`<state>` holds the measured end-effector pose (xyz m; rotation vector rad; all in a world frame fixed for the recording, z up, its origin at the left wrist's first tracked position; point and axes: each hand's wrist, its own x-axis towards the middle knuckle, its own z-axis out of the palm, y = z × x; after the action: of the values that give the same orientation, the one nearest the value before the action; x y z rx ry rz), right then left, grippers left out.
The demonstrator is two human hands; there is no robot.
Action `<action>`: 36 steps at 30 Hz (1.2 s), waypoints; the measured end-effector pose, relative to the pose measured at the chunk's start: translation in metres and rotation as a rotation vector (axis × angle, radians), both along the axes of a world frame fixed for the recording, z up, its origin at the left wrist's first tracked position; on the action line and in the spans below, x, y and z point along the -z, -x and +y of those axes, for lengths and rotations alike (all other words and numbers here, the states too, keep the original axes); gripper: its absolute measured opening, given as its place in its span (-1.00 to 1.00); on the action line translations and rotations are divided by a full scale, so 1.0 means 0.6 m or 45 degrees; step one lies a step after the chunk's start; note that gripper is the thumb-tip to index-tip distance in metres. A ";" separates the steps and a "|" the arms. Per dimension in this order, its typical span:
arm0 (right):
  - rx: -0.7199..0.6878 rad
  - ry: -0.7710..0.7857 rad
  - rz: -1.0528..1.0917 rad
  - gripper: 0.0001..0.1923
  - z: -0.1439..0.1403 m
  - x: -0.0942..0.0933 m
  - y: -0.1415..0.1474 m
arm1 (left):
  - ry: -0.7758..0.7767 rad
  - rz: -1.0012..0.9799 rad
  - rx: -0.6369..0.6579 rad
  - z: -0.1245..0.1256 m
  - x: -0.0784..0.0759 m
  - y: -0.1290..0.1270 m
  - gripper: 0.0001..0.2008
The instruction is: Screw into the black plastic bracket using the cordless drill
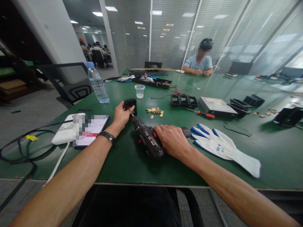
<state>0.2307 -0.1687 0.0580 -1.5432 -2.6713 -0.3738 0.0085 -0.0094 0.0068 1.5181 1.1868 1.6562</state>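
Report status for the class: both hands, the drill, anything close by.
Left hand pinching small black frame at drill bit tip. Right hand wrapped around black power drill lying on green table. White glove, brass hinges alongside, apart.

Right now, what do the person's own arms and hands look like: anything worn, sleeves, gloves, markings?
Both forearms are bare, with no sleeves in view. The left hand is ungloved and has a dark band, a watch or bracelet, around its wrist. The right hand is bare too, with nothing on its wrist. No rings, tattoos or markings can be made out on either hand.
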 end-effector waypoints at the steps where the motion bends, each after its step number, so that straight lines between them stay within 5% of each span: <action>1: -0.003 0.002 -0.002 -0.84 0.000 0.000 0.000 | -0.001 -0.004 0.004 0.000 0.000 0.000 -0.61; 21: -0.052 0.262 0.248 -0.56 -0.007 -0.026 -0.011 | 0.017 0.002 0.063 0.000 0.001 0.000 -0.64; 36: -0.235 0.289 0.301 -0.63 -0.002 -0.031 -0.036 | -0.011 0.133 -0.004 -0.010 -0.009 0.000 -0.58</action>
<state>0.2524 -0.1697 0.0769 -1.2761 -2.7080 0.1163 0.0083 -0.0154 0.0122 1.6263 1.2383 1.6032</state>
